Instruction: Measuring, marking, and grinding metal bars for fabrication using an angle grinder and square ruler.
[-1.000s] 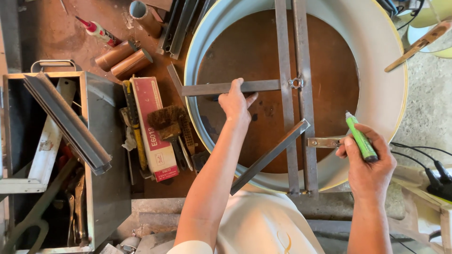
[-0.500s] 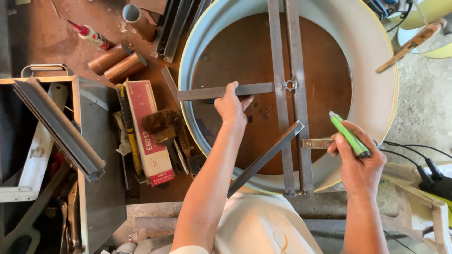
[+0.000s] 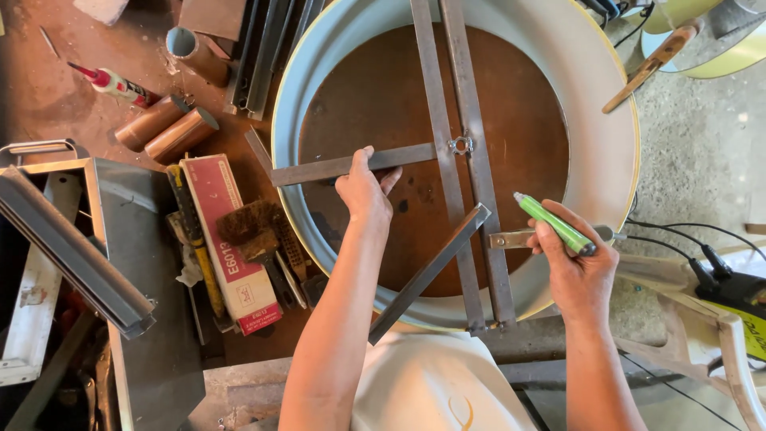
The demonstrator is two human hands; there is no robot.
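My left hand (image 3: 365,190) presses down on a flat steel bar (image 3: 319,168) that lies across the left rim of a large round drum (image 3: 606,160) with a rusty brown bottom. My right hand (image 3: 576,267) grips a green marker pen (image 3: 553,223), its tip pointing up-left near a short metal piece (image 3: 511,239) at the drum's right side. Two long steel strips (image 3: 455,144) run top to bottom over the drum, with a small ring clip (image 3: 461,145) between them. A diagonal angle bar (image 3: 431,271) leans from the strips toward my body.
Left of the drum lie a red electrode box (image 3: 230,239), a wire brush (image 3: 251,227), two copper-coloured tubes (image 3: 167,128), a sealant tube (image 3: 116,84) and angle iron pieces (image 3: 72,255). A hammer handle (image 3: 650,64) and black cables (image 3: 702,247) sit to the right.
My right hand has shifted left and lowered the green marker so it lies flatter, its tip closer to the short metal piece. My left hand stays on the flat bar.
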